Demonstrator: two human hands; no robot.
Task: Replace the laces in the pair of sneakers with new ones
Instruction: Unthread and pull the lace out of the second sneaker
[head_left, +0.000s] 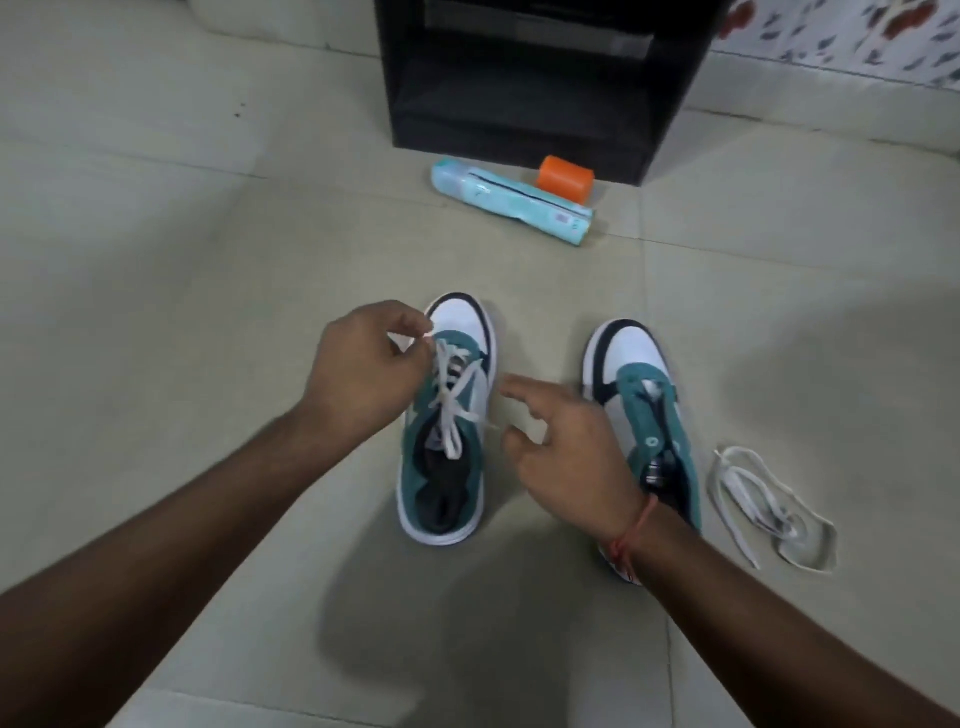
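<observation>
left hand (358, 374) pinches white lace (451, 395) near toe of left sneaker (447, 415) mid-floor (208, 260); right hand (561, 441) loose-fingered, empty beside it. judgement: steady shoe with right, draw lace evenly through eyelets. unlaced right sneaker (644, 410), loose lace (769, 499) alongside.

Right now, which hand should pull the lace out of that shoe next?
The left hand. It already pinches the white lace near the toe of the left sneaker. The right hand hovers open beside the shoe, holding nothing.
</observation>
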